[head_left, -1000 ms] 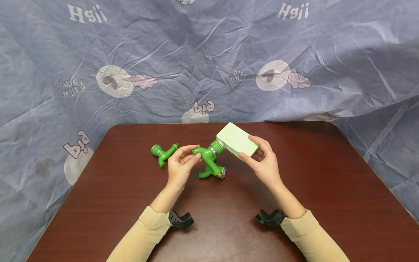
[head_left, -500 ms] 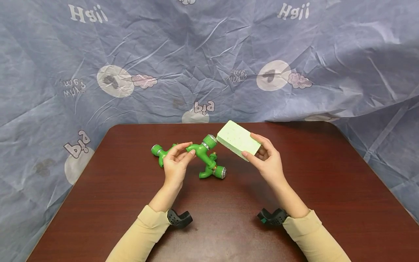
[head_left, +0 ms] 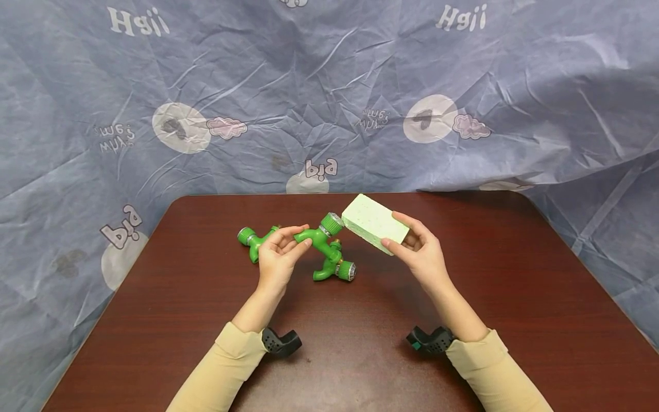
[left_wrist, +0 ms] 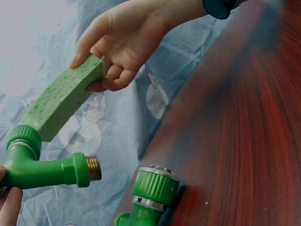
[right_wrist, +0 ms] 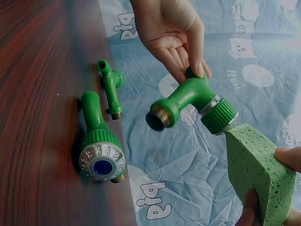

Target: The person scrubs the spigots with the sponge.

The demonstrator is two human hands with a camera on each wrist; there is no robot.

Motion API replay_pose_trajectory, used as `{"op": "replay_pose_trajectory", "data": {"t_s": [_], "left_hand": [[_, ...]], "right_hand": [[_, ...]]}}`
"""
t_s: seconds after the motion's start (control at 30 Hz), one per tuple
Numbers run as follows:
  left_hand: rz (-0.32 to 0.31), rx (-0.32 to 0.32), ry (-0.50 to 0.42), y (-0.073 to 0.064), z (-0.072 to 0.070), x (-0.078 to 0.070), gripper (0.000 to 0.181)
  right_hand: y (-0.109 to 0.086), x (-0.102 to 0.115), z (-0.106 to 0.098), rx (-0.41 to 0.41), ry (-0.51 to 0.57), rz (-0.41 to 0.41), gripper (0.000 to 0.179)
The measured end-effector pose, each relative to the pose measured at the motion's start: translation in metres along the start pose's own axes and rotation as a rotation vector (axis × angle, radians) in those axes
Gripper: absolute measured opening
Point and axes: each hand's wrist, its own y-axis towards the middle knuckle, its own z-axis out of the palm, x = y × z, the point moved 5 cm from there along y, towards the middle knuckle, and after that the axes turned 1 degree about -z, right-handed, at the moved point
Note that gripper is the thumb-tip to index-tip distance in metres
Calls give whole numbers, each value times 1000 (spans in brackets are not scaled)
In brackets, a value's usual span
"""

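My left hand (head_left: pixel 275 260) pinches the spout end of a green plastic tap (head_left: pixel 318 237) between thumb and fingers, above the table. The tap's ribbed knob points up and right, and its brass-threaded inlet (left_wrist: pixel 94 168) shows in the left wrist view. In my right hand (head_left: pixel 421 254) is a light green, pitted sponge block (head_left: pixel 374 222), gripped by its right end. The sponge's near corner meets the rim of the tap's knob (right_wrist: pixel 220 115); in the right wrist view they appear to touch.
A second green tap (head_left: pixel 346 270) lies on the brown table (head_left: pixel 463 274) beneath the held one. Behind my left hand lies a third green tap (head_left: pixel 252 241), partly covered. A printed blue cloth (head_left: pixel 329 103) hangs behind the table. Black wrist mounts (head_left: pixel 280 342) sit on both forearms.
The held tap and my left hand have shifted slightly left, and the knob tilts up more. My right hand drew the sponge a little right and up, then lowered it slightly.
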Motion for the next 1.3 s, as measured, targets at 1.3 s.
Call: {"op": "replay_pose_trajectory", "data": {"t_s": [1.3], "left_hand": [[190, 136, 295, -19, 24, -27, 26]], "right_hand": [[-14, 25, 25, -10, -324, -184, 56]]}}
